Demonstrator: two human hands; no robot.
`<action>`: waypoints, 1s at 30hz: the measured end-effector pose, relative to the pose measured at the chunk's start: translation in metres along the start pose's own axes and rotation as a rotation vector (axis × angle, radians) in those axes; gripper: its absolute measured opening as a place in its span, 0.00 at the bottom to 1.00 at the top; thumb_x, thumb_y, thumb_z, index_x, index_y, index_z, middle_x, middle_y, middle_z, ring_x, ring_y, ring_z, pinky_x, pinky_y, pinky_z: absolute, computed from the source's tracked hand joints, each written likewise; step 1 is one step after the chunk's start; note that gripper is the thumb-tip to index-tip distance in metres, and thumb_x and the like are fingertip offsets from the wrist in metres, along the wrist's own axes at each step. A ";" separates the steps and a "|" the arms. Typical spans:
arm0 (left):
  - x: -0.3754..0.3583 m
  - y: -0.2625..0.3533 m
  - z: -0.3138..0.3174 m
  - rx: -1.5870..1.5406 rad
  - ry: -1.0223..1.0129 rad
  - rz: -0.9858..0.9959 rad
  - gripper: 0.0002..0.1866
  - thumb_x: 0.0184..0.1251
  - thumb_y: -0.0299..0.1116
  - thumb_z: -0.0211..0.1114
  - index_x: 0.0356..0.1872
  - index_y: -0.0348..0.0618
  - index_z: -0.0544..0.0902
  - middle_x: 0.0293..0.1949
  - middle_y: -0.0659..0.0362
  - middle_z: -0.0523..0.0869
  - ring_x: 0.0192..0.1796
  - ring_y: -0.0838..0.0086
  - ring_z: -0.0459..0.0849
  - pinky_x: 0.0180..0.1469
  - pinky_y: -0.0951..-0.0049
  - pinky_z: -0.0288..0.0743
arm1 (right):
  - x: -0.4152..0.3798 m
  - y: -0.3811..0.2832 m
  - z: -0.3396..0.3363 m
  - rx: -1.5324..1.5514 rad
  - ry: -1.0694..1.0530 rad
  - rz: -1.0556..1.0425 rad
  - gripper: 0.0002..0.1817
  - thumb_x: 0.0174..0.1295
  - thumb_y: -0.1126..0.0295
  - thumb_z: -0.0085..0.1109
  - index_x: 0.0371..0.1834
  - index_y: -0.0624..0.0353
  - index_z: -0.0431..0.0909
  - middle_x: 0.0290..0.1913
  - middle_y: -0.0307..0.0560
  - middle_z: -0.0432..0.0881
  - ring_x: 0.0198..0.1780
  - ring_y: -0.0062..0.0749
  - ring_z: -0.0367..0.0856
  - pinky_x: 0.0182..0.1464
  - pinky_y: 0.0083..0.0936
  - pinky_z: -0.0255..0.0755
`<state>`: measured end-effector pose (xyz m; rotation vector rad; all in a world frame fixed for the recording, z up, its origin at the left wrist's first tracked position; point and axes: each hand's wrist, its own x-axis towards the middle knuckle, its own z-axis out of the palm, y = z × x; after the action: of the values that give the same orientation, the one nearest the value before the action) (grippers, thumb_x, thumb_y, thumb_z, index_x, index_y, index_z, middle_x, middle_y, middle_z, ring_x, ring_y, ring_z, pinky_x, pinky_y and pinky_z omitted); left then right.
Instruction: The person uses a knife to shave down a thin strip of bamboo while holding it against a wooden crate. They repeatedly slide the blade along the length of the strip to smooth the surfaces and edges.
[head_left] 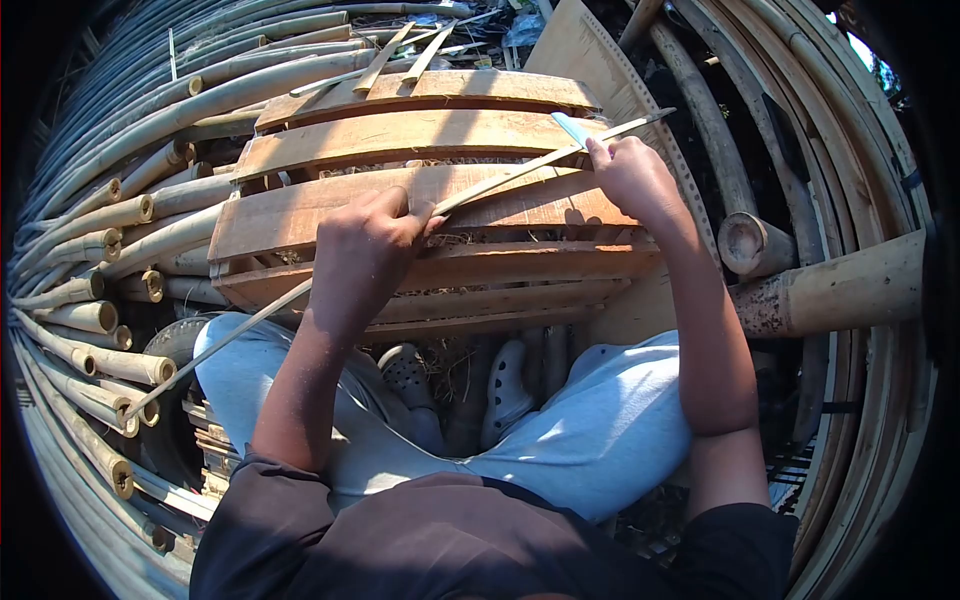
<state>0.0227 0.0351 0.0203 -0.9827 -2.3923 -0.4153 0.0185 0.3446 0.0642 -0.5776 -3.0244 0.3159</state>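
A long, thin bamboo strip (510, 177) runs slantwise in front of me, from the lower left up to the far right. My left hand (368, 235) is closed around its middle, thumb and fingers pinching it above the slatted wooden bench (420, 140). Further along, my right hand (632, 178) is closed on what looks like a knife (570, 129). Its pale bluish blade sticks out past my thumb and crosses the strip; the handle is hidden in the fist. The strip's far tip shows beyond my right hand.
Stacked bamboo poles (110, 215) fill the left side. Several short split pieces (385, 58) lie at the bench's back edge. A wooden board (640, 100) stands at its right, beside a thick bamboo pole (850, 287). A tire (175, 345) is by my left knee.
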 end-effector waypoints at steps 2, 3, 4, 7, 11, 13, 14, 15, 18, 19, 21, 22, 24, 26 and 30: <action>0.000 0.001 0.001 -0.007 0.011 0.005 0.09 0.67 0.42 0.73 0.34 0.50 0.89 0.25 0.58 0.76 0.27 0.63 0.82 0.29 0.60 0.73 | -0.020 -0.020 0.008 0.104 -0.068 0.012 0.30 0.79 0.48 0.50 0.39 0.68 0.88 0.31 0.64 0.87 0.32 0.50 0.91 0.39 0.42 0.83; 0.000 0.001 0.000 -0.009 0.020 0.012 0.09 0.67 0.42 0.73 0.34 0.50 0.89 0.25 0.58 0.76 0.27 0.63 0.82 0.28 0.60 0.73 | -0.032 -0.029 0.017 -0.006 0.018 -0.111 0.30 0.80 0.48 0.49 0.41 0.68 0.87 0.34 0.67 0.88 0.32 0.51 0.92 0.36 0.41 0.83; -0.001 0.001 0.000 -0.007 0.020 0.014 0.09 0.67 0.42 0.73 0.34 0.50 0.89 0.25 0.58 0.76 0.27 0.63 0.82 0.28 0.60 0.73 | -0.031 -0.028 0.019 -0.025 0.019 -0.126 0.30 0.80 0.48 0.49 0.40 0.69 0.87 0.33 0.67 0.87 0.31 0.50 0.91 0.34 0.40 0.83; 0.000 0.001 0.000 -0.022 0.027 -0.012 0.09 0.66 0.43 0.73 0.33 0.50 0.89 0.25 0.58 0.76 0.26 0.63 0.82 0.28 0.60 0.73 | -0.027 -0.033 -0.012 0.240 -0.235 0.116 0.31 0.80 0.48 0.49 0.38 0.69 0.87 0.25 0.59 0.84 0.24 0.42 0.88 0.26 0.37 0.80; -0.003 -0.001 0.000 -0.026 0.018 -0.012 0.10 0.67 0.43 0.73 0.33 0.50 0.89 0.24 0.58 0.76 0.26 0.63 0.82 0.28 0.60 0.72 | -0.008 -0.013 -0.006 0.157 -0.126 0.114 0.31 0.81 0.49 0.48 0.35 0.70 0.86 0.19 0.53 0.81 0.21 0.39 0.85 0.30 0.39 0.81; 0.000 0.000 0.000 -0.026 0.028 0.001 0.10 0.67 0.43 0.73 0.33 0.49 0.89 0.24 0.58 0.76 0.25 0.63 0.82 0.28 0.60 0.72 | -0.036 -0.040 0.005 0.131 -0.123 -0.025 0.30 0.81 0.51 0.48 0.36 0.70 0.86 0.24 0.60 0.84 0.29 0.51 0.88 0.44 0.45 0.82; 0.001 0.001 -0.001 -0.028 0.037 0.008 0.10 0.67 0.43 0.73 0.33 0.49 0.89 0.24 0.58 0.76 0.25 0.63 0.82 0.28 0.60 0.72 | -0.046 -0.045 0.019 0.209 -0.119 -0.124 0.29 0.81 0.51 0.48 0.39 0.70 0.86 0.28 0.66 0.85 0.36 0.60 0.88 0.51 0.48 0.79; 0.001 0.001 -0.001 -0.029 0.043 0.017 0.11 0.68 0.43 0.73 0.33 0.49 0.89 0.23 0.58 0.76 0.25 0.63 0.82 0.27 0.60 0.72 | -0.055 -0.051 0.025 0.205 -0.020 -0.137 0.29 0.80 0.50 0.49 0.40 0.70 0.86 0.28 0.68 0.84 0.35 0.64 0.85 0.48 0.49 0.78; -0.001 -0.002 0.001 -0.061 0.033 0.009 0.10 0.67 0.43 0.73 0.33 0.49 0.88 0.24 0.58 0.76 0.25 0.63 0.82 0.28 0.60 0.72 | -0.038 -0.045 -0.001 0.224 -0.236 0.012 0.31 0.80 0.47 0.49 0.38 0.68 0.87 0.28 0.64 0.86 0.29 0.56 0.85 0.42 0.46 0.79; -0.001 -0.001 0.000 -0.061 0.032 0.005 0.10 0.67 0.43 0.73 0.33 0.49 0.88 0.24 0.58 0.76 0.25 0.63 0.82 0.28 0.60 0.72 | -0.024 -0.031 0.000 0.043 -0.127 -0.012 0.31 0.80 0.47 0.48 0.39 0.67 0.88 0.29 0.62 0.87 0.30 0.52 0.87 0.40 0.43 0.80; 0.000 0.001 -0.001 -0.025 0.010 0.003 0.10 0.67 0.43 0.73 0.34 0.49 0.88 0.24 0.58 0.76 0.26 0.63 0.82 0.29 0.59 0.73 | -0.007 -0.016 0.003 -0.029 0.027 0.060 0.31 0.80 0.47 0.48 0.39 0.67 0.88 0.31 0.64 0.88 0.35 0.55 0.89 0.44 0.45 0.82; -0.001 0.001 0.000 -0.027 0.011 0.005 0.10 0.67 0.43 0.73 0.34 0.49 0.88 0.24 0.58 0.76 0.26 0.63 0.82 0.29 0.59 0.73 | -0.009 -0.015 0.004 -0.030 0.028 0.062 0.31 0.80 0.47 0.48 0.39 0.67 0.88 0.31 0.64 0.88 0.35 0.55 0.89 0.44 0.45 0.82; 0.000 0.002 0.002 -0.021 0.038 0.020 0.10 0.68 0.42 0.73 0.33 0.48 0.88 0.24 0.58 0.76 0.27 0.63 0.82 0.29 0.59 0.73 | -0.025 -0.025 0.008 0.050 0.029 0.018 0.30 0.79 0.48 0.48 0.41 0.67 0.89 0.33 0.66 0.88 0.40 0.60 0.90 0.49 0.48 0.82; 0.000 0.002 0.003 -0.021 0.038 0.020 0.10 0.68 0.42 0.73 0.33 0.48 0.88 0.24 0.58 0.76 0.27 0.63 0.82 0.29 0.60 0.73 | -0.054 -0.058 0.016 0.093 -0.068 -0.052 0.29 0.79 0.49 0.50 0.40 0.66 0.88 0.33 0.68 0.88 0.40 0.64 0.88 0.50 0.49 0.81; 0.000 0.000 0.001 -0.040 0.019 0.013 0.09 0.68 0.42 0.73 0.34 0.49 0.89 0.24 0.58 0.76 0.27 0.63 0.82 0.29 0.60 0.73 | -0.039 -0.049 0.001 0.189 -0.277 0.001 0.31 0.81 0.48 0.48 0.39 0.68 0.87 0.29 0.66 0.87 0.35 0.57 0.89 0.44 0.48 0.79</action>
<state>0.0229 0.0355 0.0195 -1.0075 -2.3674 -0.4673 0.0368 0.2851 0.0734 -0.5629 -3.2003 0.7301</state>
